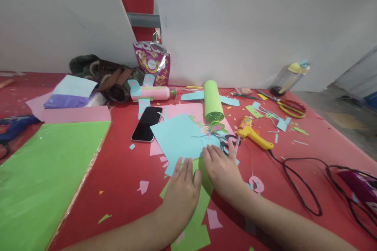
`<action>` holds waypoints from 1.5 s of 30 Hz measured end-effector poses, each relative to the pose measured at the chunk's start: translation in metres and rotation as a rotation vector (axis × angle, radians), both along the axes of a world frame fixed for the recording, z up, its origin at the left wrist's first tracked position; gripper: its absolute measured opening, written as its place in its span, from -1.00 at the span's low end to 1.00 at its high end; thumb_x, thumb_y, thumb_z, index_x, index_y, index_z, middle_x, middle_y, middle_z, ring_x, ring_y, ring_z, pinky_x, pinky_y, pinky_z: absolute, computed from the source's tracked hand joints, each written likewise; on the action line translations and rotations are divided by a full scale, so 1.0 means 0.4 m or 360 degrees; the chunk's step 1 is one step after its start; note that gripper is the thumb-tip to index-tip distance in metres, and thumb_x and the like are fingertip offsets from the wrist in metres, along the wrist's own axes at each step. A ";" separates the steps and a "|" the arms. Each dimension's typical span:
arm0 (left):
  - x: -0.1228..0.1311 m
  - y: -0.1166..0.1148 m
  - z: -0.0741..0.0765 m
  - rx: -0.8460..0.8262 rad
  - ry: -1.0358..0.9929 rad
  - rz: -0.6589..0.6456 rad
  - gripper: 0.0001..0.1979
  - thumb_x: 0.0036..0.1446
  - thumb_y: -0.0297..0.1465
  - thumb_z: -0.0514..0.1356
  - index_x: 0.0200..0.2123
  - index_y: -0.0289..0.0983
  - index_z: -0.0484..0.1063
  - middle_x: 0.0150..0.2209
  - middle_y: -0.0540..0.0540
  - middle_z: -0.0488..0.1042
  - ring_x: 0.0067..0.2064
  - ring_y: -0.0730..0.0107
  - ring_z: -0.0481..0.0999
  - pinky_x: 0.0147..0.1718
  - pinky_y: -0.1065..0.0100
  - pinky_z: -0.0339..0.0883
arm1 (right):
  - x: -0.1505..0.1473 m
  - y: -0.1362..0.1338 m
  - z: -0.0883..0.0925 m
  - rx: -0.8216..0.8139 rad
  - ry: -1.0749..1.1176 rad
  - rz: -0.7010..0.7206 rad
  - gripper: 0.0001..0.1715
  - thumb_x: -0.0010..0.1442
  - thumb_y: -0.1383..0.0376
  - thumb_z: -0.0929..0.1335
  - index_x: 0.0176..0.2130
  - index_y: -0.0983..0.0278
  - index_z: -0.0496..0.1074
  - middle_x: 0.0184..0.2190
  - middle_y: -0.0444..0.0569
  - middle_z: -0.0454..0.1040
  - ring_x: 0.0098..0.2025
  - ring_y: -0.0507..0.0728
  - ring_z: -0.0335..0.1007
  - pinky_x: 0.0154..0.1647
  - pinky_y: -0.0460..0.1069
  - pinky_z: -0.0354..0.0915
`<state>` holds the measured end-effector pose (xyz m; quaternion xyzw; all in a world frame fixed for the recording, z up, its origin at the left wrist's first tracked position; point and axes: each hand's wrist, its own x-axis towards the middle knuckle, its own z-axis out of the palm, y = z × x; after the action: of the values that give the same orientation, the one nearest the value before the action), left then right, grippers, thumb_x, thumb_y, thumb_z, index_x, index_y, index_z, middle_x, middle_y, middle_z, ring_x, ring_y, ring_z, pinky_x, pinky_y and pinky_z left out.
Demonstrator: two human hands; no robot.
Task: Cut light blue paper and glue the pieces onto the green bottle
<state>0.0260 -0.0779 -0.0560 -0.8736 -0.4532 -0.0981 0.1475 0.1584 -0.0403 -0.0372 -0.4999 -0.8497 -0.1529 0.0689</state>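
Observation:
My left hand point(184, 186) lies nearly flat, fingers stretched out, its fingertips at the lower edge of a light-blue sheet of paper point(176, 131). Close beside it my right hand point(224, 170) rests with spread fingers by the same sheet's right corner. Neither hand grips anything. Green paper point(203, 200) lies beneath and between them. Just beyond my right hand are scissors point(232, 139) with dark handles, partly covered by scraps. A green paper-wrapped bottle point(213, 100) with blue paper wings point(229, 100) lies behind the blue sheet.
A black phone point(147, 124) lies left of the blue sheet, below a pink wrapped bottle point(153, 93). To the right are a yellow glue gun point(256, 135) with a trailing black cord point(306, 204), and large scissors point(290, 108). A green sheet stack point(55, 164) covers the left side.

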 end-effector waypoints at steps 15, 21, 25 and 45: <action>0.002 -0.003 -0.007 -0.0024 0.0007 0.0007 -0.79 0.00 -0.57 -0.03 -0.31 -0.45 0.34 -0.15 -0.45 0.43 -0.04 0.03 0.39 0.03 0.01 0.00 | -0.011 0.062 -0.004 -0.0486 -0.0030 0.0492 -0.82 0.16 0.46 0.18 -0.40 0.36 0.33 -0.42 0.01 0.36 -0.33 0.12 0.20 -0.22 0.03 0.08; -0.003 -0.004 0.004 -0.0003 -0.0085 0.0024 -0.78 0.03 -0.53 -0.02 -0.27 -0.42 0.34 -0.18 -0.38 0.47 -0.05 0.06 0.39 0.04 -0.09 -0.10 | -0.022 0.062 -0.012 -0.0499 -0.0058 0.0453 -0.80 0.17 0.46 0.16 -0.42 0.36 0.30 -0.42 0.04 0.33 -0.36 0.13 0.16 -0.34 0.01 0.09; -0.006 0.001 0.010 -0.0100 -0.0105 0.0046 -0.74 0.05 -0.54 -0.04 -0.19 -0.43 0.32 -0.14 -0.37 0.45 -0.03 0.07 0.37 0.04 -0.16 -0.13 | -0.027 0.063 -0.017 -0.0471 -0.0045 0.0428 -0.81 0.16 0.48 0.16 -0.40 0.38 0.31 -0.40 0.05 0.32 -0.35 0.14 0.15 -0.33 0.01 0.11; -0.031 0.065 0.012 -0.0375 -0.0208 0.0183 -0.73 0.10 -0.52 -0.06 -0.19 -0.46 0.35 -0.02 -0.38 0.35 0.08 0.05 0.25 0.06 -0.01 0.01 | -0.075 0.118 -0.016 -0.0378 0.0007 0.0257 -0.82 0.16 0.45 0.17 -0.38 0.38 0.33 -0.39 0.07 0.35 -0.30 0.18 0.20 -0.26 0.05 0.12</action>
<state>0.0134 -0.0518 -0.0512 -0.8492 -0.5196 -0.0923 0.0197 0.1283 0.0069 -0.0434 -0.4349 -0.8991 -0.0440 0.0231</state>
